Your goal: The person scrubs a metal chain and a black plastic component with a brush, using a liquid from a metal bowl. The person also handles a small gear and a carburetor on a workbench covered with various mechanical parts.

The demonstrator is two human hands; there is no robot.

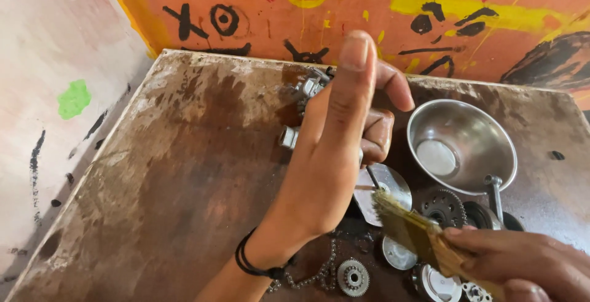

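Left hand (335,148) gripping a metal part (305,88); right hand (522,262) pinching a brush (409,228); steel bowl (461,145) sitting empty on the surface (184,173).

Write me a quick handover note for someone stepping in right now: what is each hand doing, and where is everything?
Left hand: raised over the bench, gripping a small metal part.
Right hand: holding a paintbrush, bristles at a thin rod below the left hand.
On the stained tabletop: steel bowl, dark gear, small sprocket, chain, round metal caps.
Done: cannot tell which parts are already brushed.
Left: those parts lie loose beside the bowl.
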